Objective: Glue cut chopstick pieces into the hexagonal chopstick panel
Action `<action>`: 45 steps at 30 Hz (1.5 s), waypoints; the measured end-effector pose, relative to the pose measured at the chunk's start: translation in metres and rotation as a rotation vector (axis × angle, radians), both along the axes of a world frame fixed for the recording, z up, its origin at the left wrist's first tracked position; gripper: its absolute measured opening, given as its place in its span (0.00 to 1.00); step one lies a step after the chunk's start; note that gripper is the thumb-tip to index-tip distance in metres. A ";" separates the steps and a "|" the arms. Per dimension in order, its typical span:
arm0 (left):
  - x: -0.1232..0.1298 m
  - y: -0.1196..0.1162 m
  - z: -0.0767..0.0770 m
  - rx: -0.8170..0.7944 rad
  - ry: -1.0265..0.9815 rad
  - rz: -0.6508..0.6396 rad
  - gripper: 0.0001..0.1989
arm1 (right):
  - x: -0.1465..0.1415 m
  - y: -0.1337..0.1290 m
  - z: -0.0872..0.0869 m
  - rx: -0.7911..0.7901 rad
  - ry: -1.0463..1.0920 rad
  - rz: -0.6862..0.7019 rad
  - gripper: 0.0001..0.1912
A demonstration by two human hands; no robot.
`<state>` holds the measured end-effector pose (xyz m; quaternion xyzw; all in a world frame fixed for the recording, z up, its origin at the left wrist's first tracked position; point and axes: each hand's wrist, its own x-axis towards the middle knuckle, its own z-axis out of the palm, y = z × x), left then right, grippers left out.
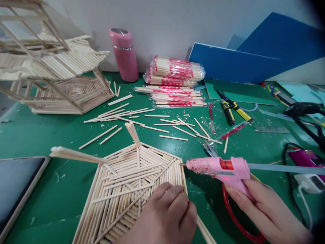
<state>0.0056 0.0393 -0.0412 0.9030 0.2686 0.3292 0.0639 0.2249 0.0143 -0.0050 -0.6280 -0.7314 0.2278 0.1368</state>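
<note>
My right hand (266, 206) is wrapped round the handle of a pink hot glue gun (233, 169), with a clear glue stick (284, 167) in its back. The nozzle meets the right corner of a six-sided panel of wooden sticks (137, 176). On the panel's right side rests my left hand (172, 210), fingers curled down and closed; what lies under the fingertips is hidden. Two stick bundles (76, 155) (133, 134) rise from the panel's far corners, and another bundle (204, 230) juts out beside my left hand. Several loose sticks (124, 188) lie across the panel.
Behind are cut sticks (172, 138), wrapped chopsticks (177, 73), a pink flask (124, 56) and a stick-built model (63, 74). Pliers (235, 110) lie to the right, near red-handled scissors (230, 206), a white plug (308, 183) and cables. A tablet-like device (20, 189) sits left.
</note>
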 end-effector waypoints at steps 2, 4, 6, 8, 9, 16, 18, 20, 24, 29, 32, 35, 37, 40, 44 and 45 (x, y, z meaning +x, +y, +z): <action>0.001 0.000 0.000 -0.001 -0.001 0.005 0.10 | 0.000 0.000 0.001 -0.005 0.007 -0.010 0.10; 0.003 0.000 -0.003 0.005 -0.018 0.017 0.10 | 0.002 0.001 0.000 -0.004 0.003 0.004 0.10; 0.005 0.001 -0.008 0.033 -0.074 0.031 0.11 | 0.003 0.001 -0.001 0.002 -0.009 0.005 0.10; 0.006 0.001 -0.011 0.062 -0.121 0.032 0.11 | 0.004 0.001 -0.002 0.008 -0.022 -0.008 0.10; 0.006 0.001 -0.011 0.061 -0.124 0.031 0.11 | 0.005 0.001 -0.002 0.009 -0.029 -0.014 0.10; -0.006 0.004 0.017 -0.240 0.052 -0.055 0.10 | 0.004 0.001 -0.002 0.056 -0.076 -0.004 0.09; -0.009 0.005 0.024 -0.390 0.058 -0.042 0.10 | 0.004 0.002 -0.003 0.050 -0.063 0.003 0.09; -0.012 0.007 0.029 -0.509 -0.014 -0.014 0.09 | 0.003 0.002 -0.004 0.041 -0.038 0.001 0.09; -0.015 0.016 0.039 -0.572 -0.283 0.123 0.09 | 0.003 0.002 -0.003 0.003 0.002 -0.007 0.08; -0.014 0.031 0.050 -0.696 -0.399 0.266 0.09 | 0.004 -0.005 0.000 0.023 0.000 0.023 0.07; -0.010 0.035 0.051 -0.869 -0.465 0.298 0.08 | 0.003 -0.006 0.000 0.012 -0.003 0.019 0.08; -0.006 0.037 0.049 -1.018 -0.541 0.311 0.07 | 0.000 -0.005 -0.001 0.014 0.015 0.000 0.08; -0.004 0.038 0.048 -1.069 -0.586 0.327 0.07 | -0.002 -0.003 -0.001 0.025 0.038 -0.011 0.08; -0.004 0.040 0.044 -1.121 -0.608 0.334 0.08 | -0.006 0.000 0.000 0.037 0.053 -0.016 0.10; -0.006 0.041 0.040 -1.241 -0.624 0.365 0.08 | -0.006 -0.001 0.000 0.000 0.066 -0.023 0.10; -0.007 0.041 0.039 -1.277 -0.630 0.375 0.08 | -0.005 -0.002 0.000 -0.004 0.078 -0.025 0.10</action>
